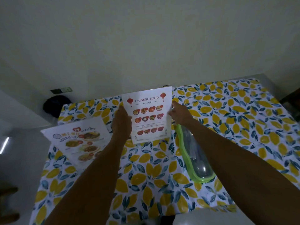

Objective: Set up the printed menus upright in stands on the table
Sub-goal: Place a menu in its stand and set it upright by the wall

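Observation:
A white "Chinese Food Menu" sheet (148,114) is held upright over the middle of the table. My left hand (122,122) grips its left edge and my right hand (178,113) pinches its right edge. A second printed menu (79,143) with Thai lettering and food pictures lies flat at the table's left edge. A clear plastic piece with a green rim (194,155), perhaps a stand or holder, lies on the cloth under my right forearm. I cannot tell whether the held menu sits in a stand.
The table carries a cloth with yellow lemons and blue leaves (235,127). A dark round object (55,105) sits beyond the far left corner near a wall. A pale wall rises behind the table.

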